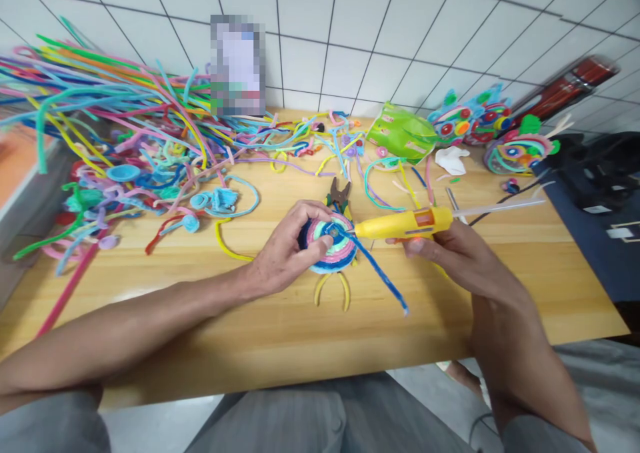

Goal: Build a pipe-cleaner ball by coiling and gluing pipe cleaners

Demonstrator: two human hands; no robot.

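My left hand (293,246) grips a round disc (345,261) of coiled pipe cleaners in dark blue, pink and pale green, with thumb and fingers at its left side. From the disc's centre a loose blue pipe cleaner (383,276) slants down to the right. My right hand (457,253) is closed around a yellow hot glue gun (407,225), whose nozzle meets the disc near its centre. A clear glue stick (505,206) sticks out of the gun's back. Pliers (340,191) lie just behind the disc, and curved yellow pipe cleaner pieces (346,291) lie in front.
A tangled heap of colourful pipe cleaners (135,139) covers the table's left and back. Along the back are a green packet (403,133), finished colourful crafts (520,151), a white crumpled piece (451,161) and a dark red flask (565,86). A cable (505,199) runs at right.
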